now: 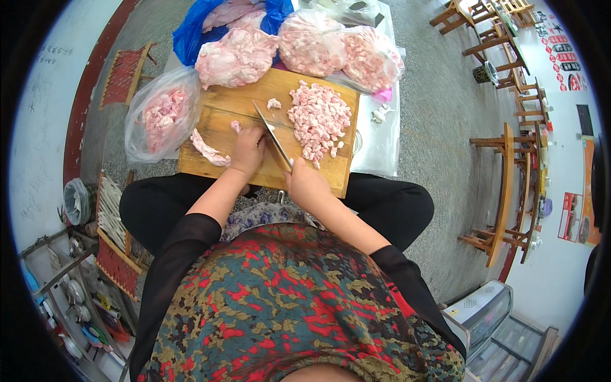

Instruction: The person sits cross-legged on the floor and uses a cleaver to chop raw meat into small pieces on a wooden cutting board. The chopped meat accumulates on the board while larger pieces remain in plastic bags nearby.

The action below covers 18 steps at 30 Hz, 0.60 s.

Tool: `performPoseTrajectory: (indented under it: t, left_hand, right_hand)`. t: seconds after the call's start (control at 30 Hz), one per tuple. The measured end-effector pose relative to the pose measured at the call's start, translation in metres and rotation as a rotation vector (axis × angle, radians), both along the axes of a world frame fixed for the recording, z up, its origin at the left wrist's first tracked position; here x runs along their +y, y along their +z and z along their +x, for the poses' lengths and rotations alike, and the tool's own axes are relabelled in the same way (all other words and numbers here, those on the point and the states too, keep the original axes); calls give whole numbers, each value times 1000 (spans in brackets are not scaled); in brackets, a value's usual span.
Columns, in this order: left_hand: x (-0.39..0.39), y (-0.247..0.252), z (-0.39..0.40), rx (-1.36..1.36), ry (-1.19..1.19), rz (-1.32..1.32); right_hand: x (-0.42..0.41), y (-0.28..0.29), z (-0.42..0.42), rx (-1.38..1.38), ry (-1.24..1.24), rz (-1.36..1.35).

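My right hand grips a kitchen knife by its handle, the blade pointing up and left over a wooden cutting board. Beside the blade, my left hand holds a piece of raw fatty meat with bent fingers. Left of that hand lies a longer meat strip. A heap of diced fatty meat covers the board's right part, and one small lump sits near the knife tip.
Behind the board are a large slab of raw fat, a blue plastic bag and clear bags of diced meat. Another clear bag with meat touches the left side. A scrap lies on the plastic sheet at right.
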<state>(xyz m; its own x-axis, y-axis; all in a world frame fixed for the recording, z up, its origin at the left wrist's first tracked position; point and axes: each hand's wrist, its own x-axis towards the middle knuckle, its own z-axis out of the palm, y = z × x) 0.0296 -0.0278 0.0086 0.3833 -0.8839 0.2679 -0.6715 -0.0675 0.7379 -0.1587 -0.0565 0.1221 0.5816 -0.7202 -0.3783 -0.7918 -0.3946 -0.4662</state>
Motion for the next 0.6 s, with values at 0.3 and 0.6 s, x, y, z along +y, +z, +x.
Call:
performPoseTrajectory:
  t: [0.3, 0.6]
  left_hand:
    - [13, 4, -9, 38, 118, 6]
    - [15, 3, -1, -26, 21, 2]
  right_hand:
    - [-3, 22, -58, 78, 24, -17]
    - [13, 26, -44, 125, 146, -69]
